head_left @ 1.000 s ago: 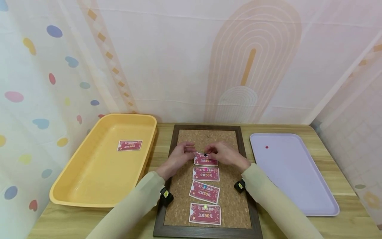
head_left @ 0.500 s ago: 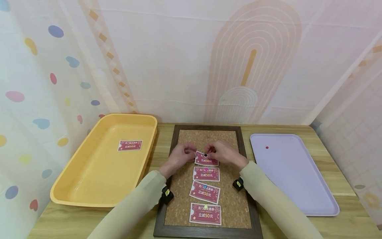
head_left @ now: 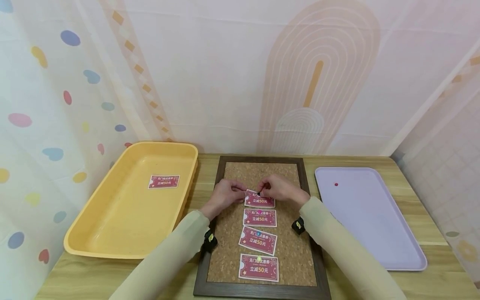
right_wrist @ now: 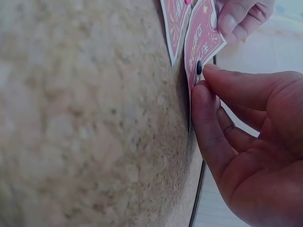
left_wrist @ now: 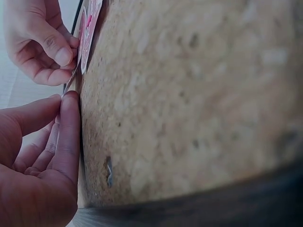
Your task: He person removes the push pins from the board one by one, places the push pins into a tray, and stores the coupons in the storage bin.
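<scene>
My left hand (head_left: 225,194) pinches the left edge of the farthest red coupon (head_left: 261,201) between thumb and forefinger. This coupon lies against the cork board (head_left: 292,258) and bows up a little in the right wrist view. Near its upper edge a black push pin (right_wrist: 199,67) shows, and my right hand (head_left: 281,188) holds it at the thumb and fingertips. The right forefinger lies along the coupon just beside the pin. Below it, several more coupons run down the board, with a pink pin, a blue pin (head_left: 258,233) and a yellow pin (head_left: 259,258) in them.
On the left stands a yellow tub (head_left: 123,208) with one loose coupon (head_left: 163,181) inside. A lilac tray (head_left: 375,225) to the right carries one red pin (head_left: 336,184). The board's dark frame (head_left: 262,290) surrounds the cork, and a patterned curtain (head_left: 225,83) hangs behind.
My right wrist has shifted slightly left and away, its fingertips staying at the black push pin. The left hand keeps its hold on the coupon's edge with hardly any movement.
</scene>
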